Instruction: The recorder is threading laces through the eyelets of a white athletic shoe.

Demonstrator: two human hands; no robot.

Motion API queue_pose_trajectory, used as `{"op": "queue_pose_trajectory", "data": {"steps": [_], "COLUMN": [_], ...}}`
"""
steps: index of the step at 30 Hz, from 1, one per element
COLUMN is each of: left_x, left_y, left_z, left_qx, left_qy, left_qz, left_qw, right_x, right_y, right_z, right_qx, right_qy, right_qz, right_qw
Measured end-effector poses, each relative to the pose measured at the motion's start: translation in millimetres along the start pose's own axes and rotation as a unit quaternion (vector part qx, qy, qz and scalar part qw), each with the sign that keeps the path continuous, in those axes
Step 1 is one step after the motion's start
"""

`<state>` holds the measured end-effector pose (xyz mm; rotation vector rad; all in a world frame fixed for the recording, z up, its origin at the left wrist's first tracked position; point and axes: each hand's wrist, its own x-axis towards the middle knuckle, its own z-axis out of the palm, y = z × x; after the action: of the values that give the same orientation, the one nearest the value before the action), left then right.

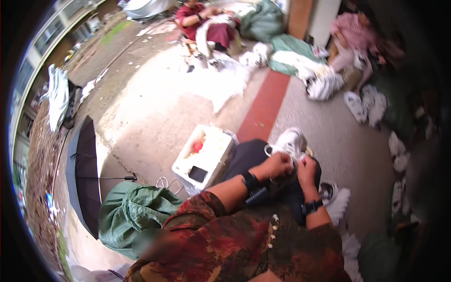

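A white sneaker (290,139) rests on my dark-trousered lap, its toe pointing away from me. My left hand (278,166) is closed at the shoe's near left side, its fingers pinched by a white shoelace (268,150) that loops out there. Close beside it, my right hand (307,171) is also closed, thumb and fingers pressed together at the shoe's near right edge. What the right fingertips pinch is too small and blurred to name. Another white shoe (335,202) lies beyond my right wrist, its thick sole turned outward.
Left of my knees stands a white foam box (181,165) holding a dark phone (198,174) and a red item (197,146). Further left are a green cloth bundle (136,211) and an open black umbrella (84,178). Two people sit ahead among sacks and white shoes (325,86).
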<state>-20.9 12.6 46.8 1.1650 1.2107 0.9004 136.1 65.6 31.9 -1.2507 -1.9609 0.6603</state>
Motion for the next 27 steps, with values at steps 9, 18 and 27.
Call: {"op": "queue_pose_trajectory", "data": {"steps": [9,18,27], "left_x": [-1.1,19.7,16.6], "left_y": [-2.8,6.5,20.9], "left_z": [4.1,11.0,22.3], "left_qx": [-0.057,0.279,0.318], "left_qy": [-0.022,0.058,0.079], "left_qz": [0.037,0.134,0.096], "left_qw": [0.997,0.949,0.940], "right_x": [-14.1,-18.0,-21.3], "right_y": [-12.4,-11.8,3.5], "right_z": [-15.3,-17.0,-11.7], "right_qx": [-0.110,-0.113,-0.082], "right_qy": [-0.048,-0.053,-0.032], "right_qz": [-0.119,-0.116,-0.093], "right_qw": [0.986,0.985,0.992]}}
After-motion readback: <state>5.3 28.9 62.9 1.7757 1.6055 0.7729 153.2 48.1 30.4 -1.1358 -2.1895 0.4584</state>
